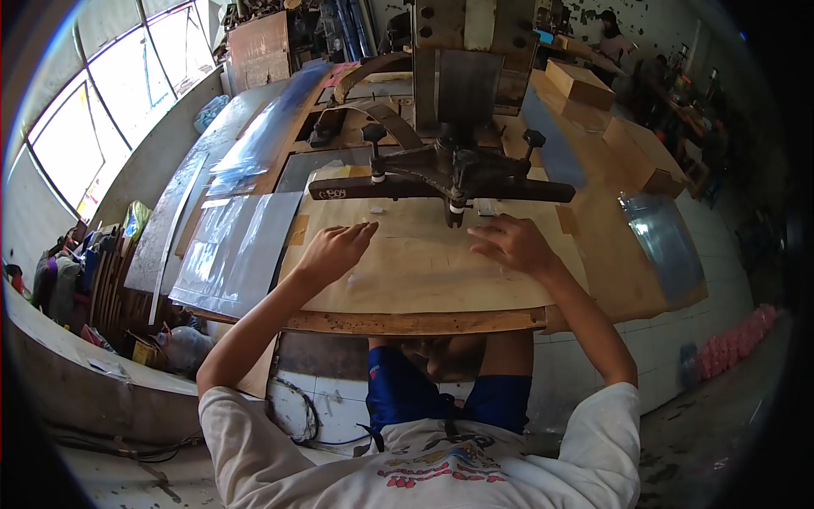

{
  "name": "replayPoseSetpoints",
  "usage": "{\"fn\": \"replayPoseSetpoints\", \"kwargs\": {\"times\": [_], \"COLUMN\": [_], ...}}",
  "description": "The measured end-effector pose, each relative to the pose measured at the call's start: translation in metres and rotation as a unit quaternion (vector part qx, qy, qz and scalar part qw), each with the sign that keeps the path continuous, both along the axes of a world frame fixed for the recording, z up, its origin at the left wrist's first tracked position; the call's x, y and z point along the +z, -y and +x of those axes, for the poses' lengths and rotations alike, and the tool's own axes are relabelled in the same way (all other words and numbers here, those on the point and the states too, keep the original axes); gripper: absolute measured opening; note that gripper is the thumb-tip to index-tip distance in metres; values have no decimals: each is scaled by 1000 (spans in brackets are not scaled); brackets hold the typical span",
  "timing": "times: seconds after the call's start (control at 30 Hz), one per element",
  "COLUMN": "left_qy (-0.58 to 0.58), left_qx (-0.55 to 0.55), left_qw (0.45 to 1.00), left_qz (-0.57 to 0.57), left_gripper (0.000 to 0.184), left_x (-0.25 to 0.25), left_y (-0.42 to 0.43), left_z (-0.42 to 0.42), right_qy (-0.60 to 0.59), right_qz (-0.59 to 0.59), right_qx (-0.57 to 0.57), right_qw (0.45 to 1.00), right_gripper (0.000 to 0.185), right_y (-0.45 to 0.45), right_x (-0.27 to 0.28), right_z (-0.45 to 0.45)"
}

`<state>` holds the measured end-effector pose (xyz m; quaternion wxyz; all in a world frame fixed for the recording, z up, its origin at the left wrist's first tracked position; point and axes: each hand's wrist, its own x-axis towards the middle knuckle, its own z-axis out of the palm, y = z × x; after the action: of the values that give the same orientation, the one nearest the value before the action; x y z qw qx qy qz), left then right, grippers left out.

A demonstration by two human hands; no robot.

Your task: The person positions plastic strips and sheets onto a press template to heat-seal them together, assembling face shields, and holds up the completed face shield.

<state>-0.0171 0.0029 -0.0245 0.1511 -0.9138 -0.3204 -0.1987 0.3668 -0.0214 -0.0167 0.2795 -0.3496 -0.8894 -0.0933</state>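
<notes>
Palm down over the tan work board (424,293), my left hand (341,248) has its fingers stretched toward the middle and holds nothing that shows. My right hand (511,242) is across from it, fingers extended and thumb apart, below a small pale piece (486,209). Another small whitish piece (377,209) lies just beyond my left fingertips. Between and above both hands hangs the dark metal crossbar (441,188) of a press, with black knobs on top. Faint glints near my hands look like clear film, but I cannot make out its edges.
Stacked clear plastic sheets (233,250) lie at left, with more clear plastic (666,246) at right. Cardboard boxes (580,85) stand at the back right. The press column (466,85) rises ahead. A wooden edge (415,322) borders the board. Other people sit in the far right background.
</notes>
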Motion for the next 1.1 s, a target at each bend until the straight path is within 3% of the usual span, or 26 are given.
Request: {"fn": "replayPoseSetpoints", "kwargs": {"times": [0.2,0.47,0.6,0.8,0.87,1.1], "left_qy": [23,-45,-43,-133,-101,36], "left_qx": [13,44,61,100,100,102], "left_qw": [999,997,996,983,989,991], "left_qz": [30,51,38,72,27,-84], "left_gripper": [45,52,51,47,48,50], "left_x": [-4,6,2,-8,-10,-14], "left_y": [6,12,6,-15,-20,-33], "left_z": [-1,-2,4,17,20,27], "right_qy": [9,8,-30,-55,-82,-67], "right_qz": [42,101,24,-66,-125,-101], "right_qx": [22,10,-77,-147,-166,-175], "right_qw": [999,995,996,985,975,977], "right_gripper": [28,27,26,21,20,24], "right_y": [-8,-24,-21,-18,-13,-21], "right_x": [-9,-9,-9,-12,-5,-12], "right_z": [2,0,7,11,8,12]}}
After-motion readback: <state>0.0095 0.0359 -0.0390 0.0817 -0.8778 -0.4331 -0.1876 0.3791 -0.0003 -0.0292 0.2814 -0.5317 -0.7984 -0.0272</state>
